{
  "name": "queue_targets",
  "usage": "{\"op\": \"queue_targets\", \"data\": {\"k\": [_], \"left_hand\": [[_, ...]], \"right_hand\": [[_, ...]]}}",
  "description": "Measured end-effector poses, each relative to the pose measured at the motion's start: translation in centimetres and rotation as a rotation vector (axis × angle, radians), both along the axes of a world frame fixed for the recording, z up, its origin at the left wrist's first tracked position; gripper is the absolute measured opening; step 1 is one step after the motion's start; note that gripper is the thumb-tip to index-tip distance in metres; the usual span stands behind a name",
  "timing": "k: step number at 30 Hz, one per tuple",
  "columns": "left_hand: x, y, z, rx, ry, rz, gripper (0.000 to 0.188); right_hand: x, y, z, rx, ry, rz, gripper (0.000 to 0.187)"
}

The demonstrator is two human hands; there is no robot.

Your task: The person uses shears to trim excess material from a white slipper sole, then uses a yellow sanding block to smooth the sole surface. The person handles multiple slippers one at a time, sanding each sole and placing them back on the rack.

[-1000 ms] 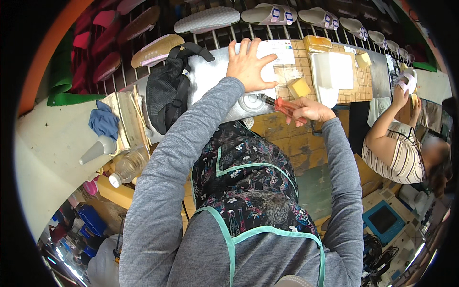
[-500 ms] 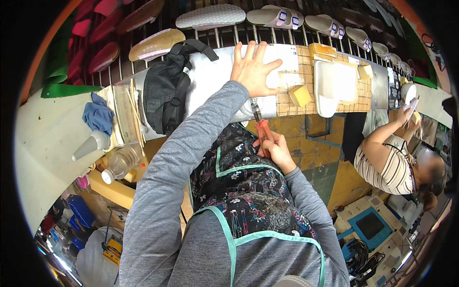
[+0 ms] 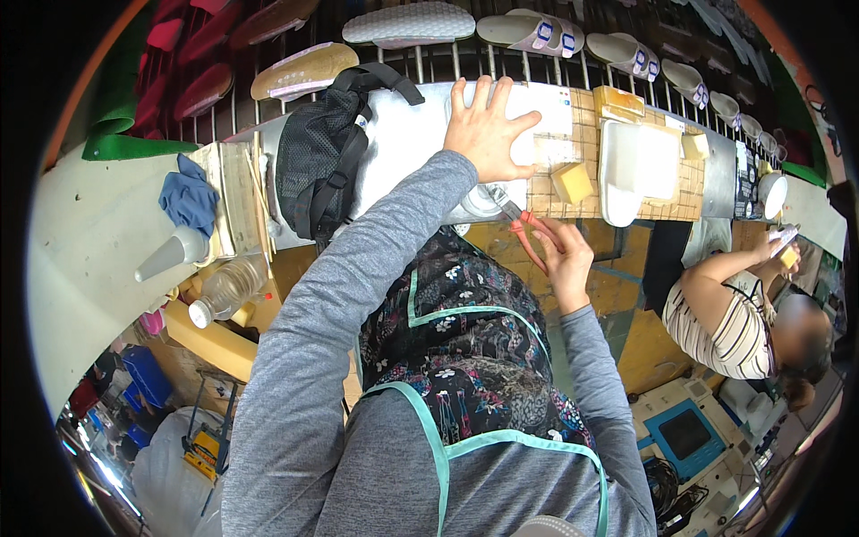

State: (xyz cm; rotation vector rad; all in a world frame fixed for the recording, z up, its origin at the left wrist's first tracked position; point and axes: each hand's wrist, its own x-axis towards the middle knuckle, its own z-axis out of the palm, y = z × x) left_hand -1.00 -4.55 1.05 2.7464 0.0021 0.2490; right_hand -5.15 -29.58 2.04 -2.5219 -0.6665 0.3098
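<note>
My left hand (image 3: 490,130) lies with fingers spread on a whitish sheet at the middle of the worktop (image 3: 394,134). In my right hand (image 3: 570,259) is a pair of pliers (image 3: 525,242) with red handles, held at the worktop's near edge. The handles are spread apart, and the metal jaws point toward a round, whitish object (image 3: 481,200) under my left wrist. My forearm partly covers that object, and whether the jaws touch it I cannot tell. A yellow foam block (image 3: 572,183) sits to the right of my left hand.
A black mesh bag (image 3: 318,157) lies left of my hands. On the right is a white tray (image 3: 619,179) beside another yellow block (image 3: 619,103). Sandals (image 3: 528,33) stand on a rack beyond. A bottle (image 3: 228,286) lies at left. A person (image 3: 729,309) works at right.
My right hand has moved to the right and away from my body, and the pliers' handles have opened wider and tilted. My left hand keeps its place on the worktop.
</note>
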Motion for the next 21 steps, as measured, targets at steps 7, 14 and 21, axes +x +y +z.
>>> {"op": "queue_targets", "data": {"k": [7, 14, 21], "left_hand": [[-0.2, -0.3, 0.2, -0.021, 0.003, -0.003, 0.072], [-0.4, -0.2, 0.5, -0.036, 0.021, -0.010, 0.072], [-0.6, -0.2, 0.7, -0.055, 0.052, -0.004, 0.070]], "right_hand": [[-2.5, 1.9, 1.4, -0.680, -0.436, 0.283, 0.084], [4.1, 1.4, 3.9, -0.480, -0.011, 0.596, 0.073], [5.9, 1.1, 3.0, -0.253, 0.853, 0.175, 0.022]]}}
